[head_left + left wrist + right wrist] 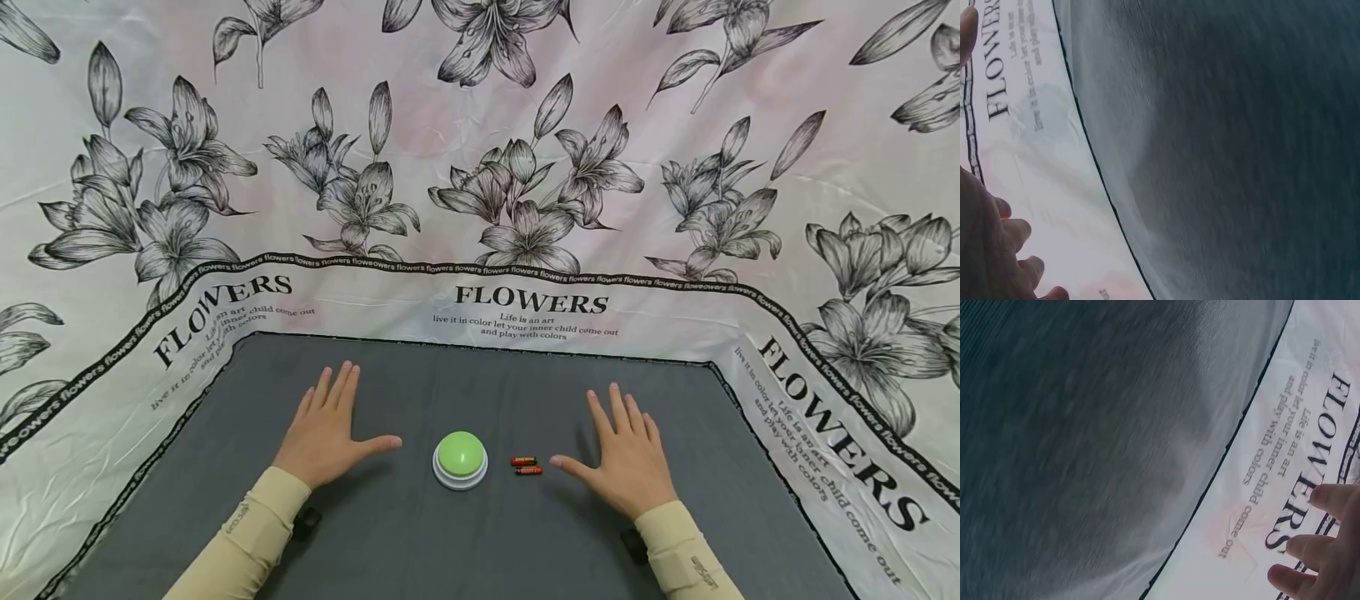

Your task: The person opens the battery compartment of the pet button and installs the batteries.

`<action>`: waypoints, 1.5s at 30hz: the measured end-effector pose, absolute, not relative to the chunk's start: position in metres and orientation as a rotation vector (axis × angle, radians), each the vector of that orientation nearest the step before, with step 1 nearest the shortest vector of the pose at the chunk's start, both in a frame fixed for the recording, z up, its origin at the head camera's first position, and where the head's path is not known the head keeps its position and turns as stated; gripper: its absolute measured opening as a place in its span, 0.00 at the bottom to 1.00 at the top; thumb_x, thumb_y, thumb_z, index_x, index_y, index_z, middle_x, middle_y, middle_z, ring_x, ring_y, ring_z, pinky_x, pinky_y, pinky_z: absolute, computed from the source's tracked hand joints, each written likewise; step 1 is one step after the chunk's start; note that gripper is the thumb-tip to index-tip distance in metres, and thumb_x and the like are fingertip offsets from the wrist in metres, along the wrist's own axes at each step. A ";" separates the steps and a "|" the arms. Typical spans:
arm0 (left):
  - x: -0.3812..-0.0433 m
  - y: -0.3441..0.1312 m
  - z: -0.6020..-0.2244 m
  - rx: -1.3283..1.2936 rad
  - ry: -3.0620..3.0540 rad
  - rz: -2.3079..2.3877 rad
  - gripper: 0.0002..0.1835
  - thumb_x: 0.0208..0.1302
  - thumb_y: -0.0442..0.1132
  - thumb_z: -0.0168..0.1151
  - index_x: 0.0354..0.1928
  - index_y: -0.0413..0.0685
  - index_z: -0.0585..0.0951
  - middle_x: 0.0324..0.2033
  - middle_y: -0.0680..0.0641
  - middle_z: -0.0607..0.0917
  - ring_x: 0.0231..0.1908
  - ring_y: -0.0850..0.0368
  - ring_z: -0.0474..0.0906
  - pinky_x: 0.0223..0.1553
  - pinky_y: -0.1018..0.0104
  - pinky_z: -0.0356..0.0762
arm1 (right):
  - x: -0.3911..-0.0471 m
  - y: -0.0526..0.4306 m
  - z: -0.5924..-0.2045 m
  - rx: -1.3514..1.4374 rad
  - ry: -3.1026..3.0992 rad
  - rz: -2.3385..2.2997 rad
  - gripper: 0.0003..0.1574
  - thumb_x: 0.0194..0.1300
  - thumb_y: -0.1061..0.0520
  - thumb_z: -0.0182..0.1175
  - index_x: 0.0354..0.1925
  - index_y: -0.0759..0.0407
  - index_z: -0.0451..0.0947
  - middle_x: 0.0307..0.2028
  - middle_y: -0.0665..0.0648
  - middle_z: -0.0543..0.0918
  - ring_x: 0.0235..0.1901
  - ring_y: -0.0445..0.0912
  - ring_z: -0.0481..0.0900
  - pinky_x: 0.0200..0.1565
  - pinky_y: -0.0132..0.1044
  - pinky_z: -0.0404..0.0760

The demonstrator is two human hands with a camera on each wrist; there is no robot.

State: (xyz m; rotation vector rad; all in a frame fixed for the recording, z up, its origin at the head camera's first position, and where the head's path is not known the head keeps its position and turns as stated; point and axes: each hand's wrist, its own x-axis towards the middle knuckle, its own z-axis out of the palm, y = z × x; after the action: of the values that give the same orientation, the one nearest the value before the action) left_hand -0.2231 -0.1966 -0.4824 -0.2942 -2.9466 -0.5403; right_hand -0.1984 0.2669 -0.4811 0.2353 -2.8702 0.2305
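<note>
A push button [461, 452] with a bright green dome on a round white base sits upright near the middle of the grey tabletop [465, 550], between the two hands and a little closer to the left one. Just to its right, two small red-and-black batteries, the upper battery [523, 461] and the lower battery [528, 471], lie side by side near the right thumb. The person's left hand [330, 433] and right hand [626, 454] hover on either side, palms down, casting soft shadows; on both, the fingers are released and spread, with the thumbs pointing inward, apart from the button and the batteries. Both wrist views catch only some fingertips against the printed cloth. Beige sleeves [262, 517] reach the wrists, with a small dark device showing beside each. The tabletop is covered in matte grey material with faint creases, and a thin black line [480, 346] marks its edge at the back and along both sides. Beyond that line runs a white border [375, 312] printed "FLOWERS" on three sides, with smaller lines beginning "Life is an art". A black band [480, 269] repeating "flowers" frames it. Past the band, pale cloth with pinkish patches and black line-drawn lilies [534, 237] fills the rest of the head view, slightly wrinkled and shiny.
</note>
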 end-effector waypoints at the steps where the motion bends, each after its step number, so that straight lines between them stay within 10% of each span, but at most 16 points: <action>1: -0.223 -0.194 -0.483 -0.302 -2.945 -0.547 0.75 0.56 0.87 0.60 0.89 0.47 0.42 0.88 0.40 0.47 0.87 0.32 0.39 0.83 0.31 0.42 | -0.199 0.265 -0.481 0.237 -2.871 0.228 0.77 0.58 0.09 0.60 0.88 0.51 0.53 0.86 0.70 0.51 0.84 0.70 0.51 0.79 0.71 0.52; 33: -0.202 -0.095 -0.496 -0.696 -2.943 -0.656 0.61 0.68 0.78 0.61 0.88 0.48 0.52 0.87 0.46 0.55 0.87 0.43 0.49 0.81 0.36 0.56 | -0.195 0.147 -0.500 0.660 -2.899 0.315 0.73 0.57 0.12 0.64 0.85 0.51 0.61 0.81 0.63 0.68 0.77 0.62 0.71 0.76 0.66 0.66; 45: -0.200 -0.087 -0.482 -0.806 -2.968 -0.703 0.48 0.71 0.63 0.70 0.82 0.44 0.67 0.78 0.39 0.74 0.66 0.43 0.83 0.62 0.46 0.83 | -0.201 0.134 -0.497 0.789 -2.850 0.308 0.52 0.68 0.32 0.73 0.78 0.54 0.72 0.71 0.60 0.81 0.69 0.57 0.81 0.73 0.67 0.69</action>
State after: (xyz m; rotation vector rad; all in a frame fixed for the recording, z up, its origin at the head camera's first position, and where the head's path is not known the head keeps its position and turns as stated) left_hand -0.2004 -0.0867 -0.4824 -0.8056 -2.9684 -0.7026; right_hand -0.2006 0.1335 -0.4973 0.7891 -2.8498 0.3079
